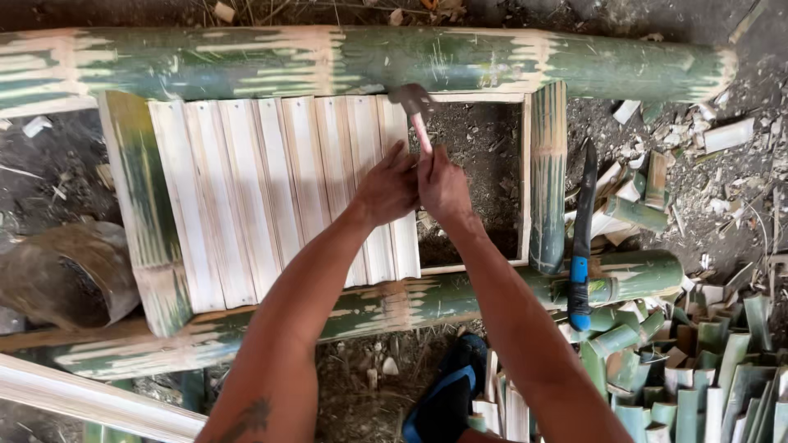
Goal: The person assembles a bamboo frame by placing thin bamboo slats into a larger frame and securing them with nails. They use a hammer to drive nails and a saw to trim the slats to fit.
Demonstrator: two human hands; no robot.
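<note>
Two hands at one hammer [414,111]: right hand [444,185] closed around the pale handle, metal head raised just above the far end of the last slat [392,176]; left hand [386,190] pressed against the right with fingers down on that slat, closed or merely resting cannot be told.

Step in hand, as judged: fixing the rightmost slat of a bamboo frame [353,61]. About eight pale split slats lie side by side across the frame's left part; the section right of the grip is open to the ground. Next move likely calls for a short, square blow at the slat's far end, with the left fingers kept clear of the head.

Right of the grip: upright green cross-pole [547,176]; beyond it a dark blade with blue handle [582,238] lying across the near pole. Further right and nearer: heap of cut bamboo pieces [706,369]. Below the grip: blue and black shoe [450,394].

Packages, labels, signs: none visible.
</note>
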